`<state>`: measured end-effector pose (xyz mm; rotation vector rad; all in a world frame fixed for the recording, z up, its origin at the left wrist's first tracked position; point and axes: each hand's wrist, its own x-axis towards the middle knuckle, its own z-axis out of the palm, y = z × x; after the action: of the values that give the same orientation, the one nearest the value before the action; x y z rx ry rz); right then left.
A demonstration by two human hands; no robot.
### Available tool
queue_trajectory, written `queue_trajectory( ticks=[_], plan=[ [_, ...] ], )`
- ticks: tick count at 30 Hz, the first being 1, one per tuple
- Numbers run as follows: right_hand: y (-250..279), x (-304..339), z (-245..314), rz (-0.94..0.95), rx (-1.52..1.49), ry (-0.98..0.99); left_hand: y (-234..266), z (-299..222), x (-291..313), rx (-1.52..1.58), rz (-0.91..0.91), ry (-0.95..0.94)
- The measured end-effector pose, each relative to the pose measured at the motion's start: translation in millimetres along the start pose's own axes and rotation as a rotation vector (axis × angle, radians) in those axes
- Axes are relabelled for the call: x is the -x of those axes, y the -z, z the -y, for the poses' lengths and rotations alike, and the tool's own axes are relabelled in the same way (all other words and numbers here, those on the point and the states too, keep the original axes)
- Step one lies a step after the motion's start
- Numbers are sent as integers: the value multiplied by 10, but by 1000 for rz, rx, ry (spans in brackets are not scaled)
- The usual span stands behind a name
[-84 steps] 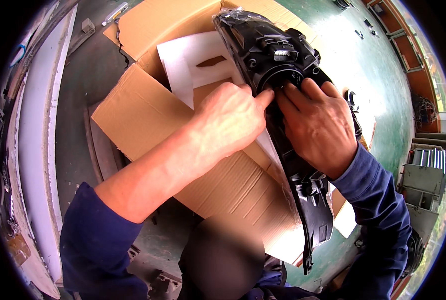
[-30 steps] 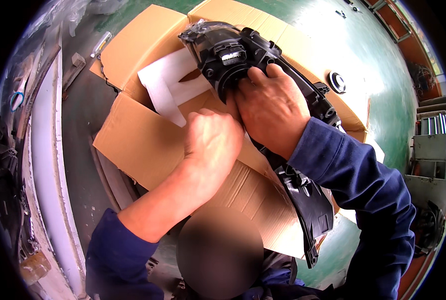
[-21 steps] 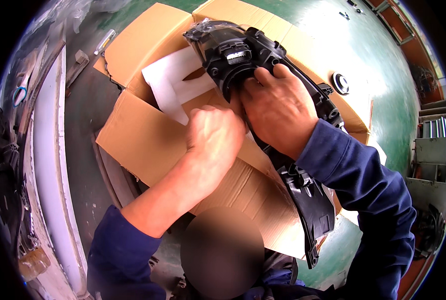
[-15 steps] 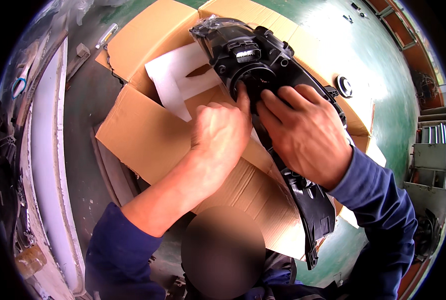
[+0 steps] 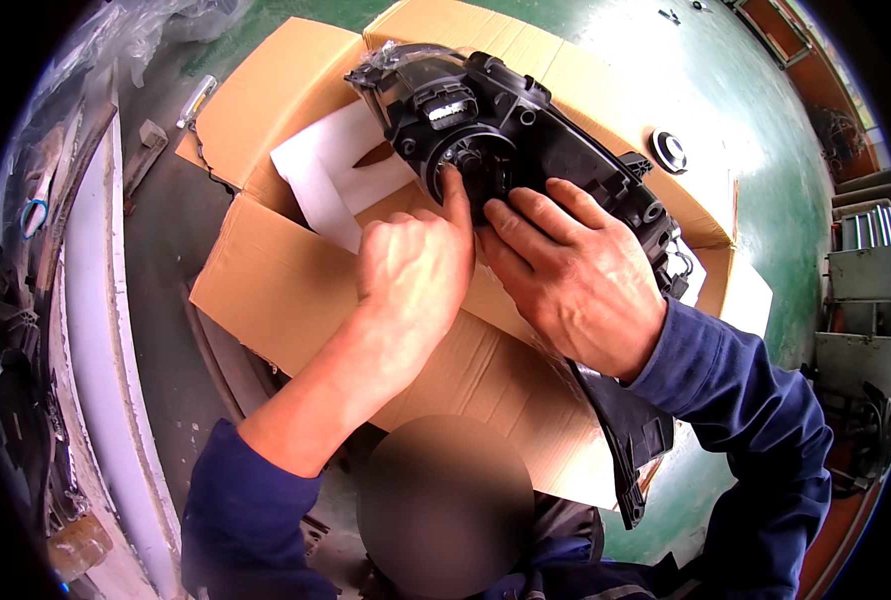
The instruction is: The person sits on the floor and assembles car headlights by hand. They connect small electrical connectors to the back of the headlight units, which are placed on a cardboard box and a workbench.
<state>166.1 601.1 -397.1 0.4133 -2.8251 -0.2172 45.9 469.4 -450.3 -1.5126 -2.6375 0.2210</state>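
Observation:
A black car headlight (image 5: 576, 150) rests slanted across an open cardboard box, the back of its housing facing up. My left hand (image 5: 416, 255) reaches to the round opening (image 5: 471, 165) in that housing. Its index finger points into the opening while the other fingers are curled; the thumb and anything pinched there are hidden. My right hand (image 5: 586, 275) lies on the housing just beside the opening, fingers stretched out and thumb out of sight. A connector socket (image 5: 451, 108) with a pale inside sits above the opening.
The cardboard box (image 5: 286, 290) spreads its flaps under the headlight, with white foam sheet (image 5: 316, 170) inside. A round black cap (image 5: 669, 150) lies on the right flap. Long white panels (image 5: 101, 300) stand at the left; metal shelving (image 5: 861, 280) is at the right.
The headlight and both hands sit farther left in view. My right fingers have straightened out on the housing. My left index finger stays at the round opening.

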Motion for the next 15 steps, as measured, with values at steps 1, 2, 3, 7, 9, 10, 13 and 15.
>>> queue_trajectory(
  ticks=[1, 2, 3, 7, 9, 10, 13, 15],
  plan=[
    [-3, -15, 3, 24, -16, -24, -18, 6, 1, 1, -10, 0],
    [-11, -33, 10, 47, -34, -47, -33, 11, 5, -3, -4, 4],
    [-21, -52, 16, 71, -52, -70, -45, 14, 7, -7, 2, 7],
    [-98, -143, -19, 71, 25, -79, -39, -21, 5, -56, -34, 5],
    [-139, -192, -34, 121, 109, -70, -15, -4, 24, 131, -100, 36],
    [-158, -210, -40, 147, 150, -65, -18, -1, 27, 193, -121, 46],
    [-237, -253, -41, 169, 182, -65, -38, 25, 46, 286, -161, 64],
    [-271, -258, -37, 184, 201, -73, -24, 19, 48, 283, -167, 51]
  ],
)
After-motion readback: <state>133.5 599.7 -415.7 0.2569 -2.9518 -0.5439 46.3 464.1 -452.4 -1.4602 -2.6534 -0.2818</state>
